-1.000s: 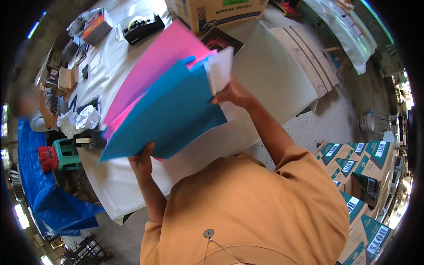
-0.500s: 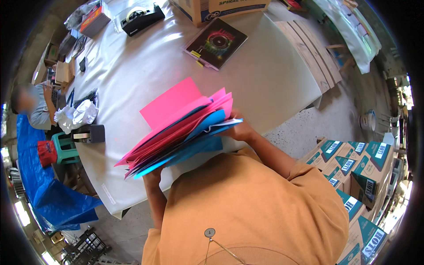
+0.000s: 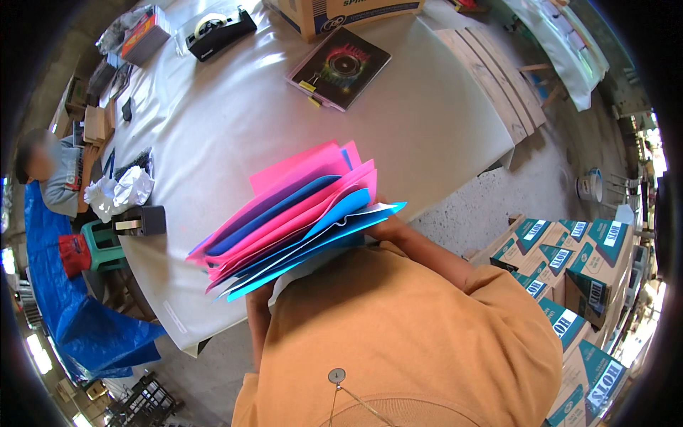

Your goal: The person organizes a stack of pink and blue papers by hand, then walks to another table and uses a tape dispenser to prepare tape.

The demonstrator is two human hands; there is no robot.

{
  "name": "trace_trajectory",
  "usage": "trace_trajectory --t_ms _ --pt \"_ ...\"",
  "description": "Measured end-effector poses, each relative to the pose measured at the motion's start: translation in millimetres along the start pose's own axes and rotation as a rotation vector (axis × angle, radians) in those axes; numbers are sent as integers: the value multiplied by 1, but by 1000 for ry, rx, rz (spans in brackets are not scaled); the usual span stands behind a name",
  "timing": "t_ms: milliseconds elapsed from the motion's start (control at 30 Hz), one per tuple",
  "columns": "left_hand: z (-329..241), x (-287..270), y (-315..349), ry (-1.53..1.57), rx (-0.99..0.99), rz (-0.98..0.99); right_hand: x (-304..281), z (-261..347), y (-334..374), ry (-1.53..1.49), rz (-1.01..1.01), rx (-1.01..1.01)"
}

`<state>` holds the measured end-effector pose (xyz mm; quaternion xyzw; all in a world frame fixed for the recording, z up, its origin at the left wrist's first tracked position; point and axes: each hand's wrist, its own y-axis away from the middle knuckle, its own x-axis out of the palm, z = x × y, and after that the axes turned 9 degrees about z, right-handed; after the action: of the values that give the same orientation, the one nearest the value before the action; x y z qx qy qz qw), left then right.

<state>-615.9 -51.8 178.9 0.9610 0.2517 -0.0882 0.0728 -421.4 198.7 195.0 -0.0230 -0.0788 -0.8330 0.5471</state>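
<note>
Between my hands, just in front of my body and above the near part of the table, is a loose stack of pink and blue paper sheets (image 3: 295, 220). The sheets fan out and bend, and a white edge shows near the right end. My right hand (image 3: 386, 226) is closed on the right end of the stack, its fingers largely covered by paper. Under the lower left end, my left hand (image 3: 261, 292) grips the stack from below; most of it is hidden. A dark notebook (image 3: 343, 67) with a colourful round design lies beyond the sheets.
The table (image 3: 206, 142) has a pale cover. A tape dispenser (image 3: 222, 35) and a cardboard box (image 3: 313, 18) stand at the back. Crumpled plastic (image 3: 131, 186) and another dispenser (image 3: 148, 220) lie left, near a seated person (image 3: 60, 174). Stacked cartons (image 3: 562, 334) stand at right.
The stack has come slightly lower and closer to my body, and its sheets have fanned apart more. The raised pink sheet has sunk down among the others. Both hands keep hold.
</note>
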Motion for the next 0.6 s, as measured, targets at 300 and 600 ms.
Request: trace_trajectory --t_ms 300,600 --pt "-57 -13 -30 232 287 -516 -17 66 -28 191 80 -149" --pt "-117 -19 -70 -64 288 -51 7 160 -45 1437 390 -262"
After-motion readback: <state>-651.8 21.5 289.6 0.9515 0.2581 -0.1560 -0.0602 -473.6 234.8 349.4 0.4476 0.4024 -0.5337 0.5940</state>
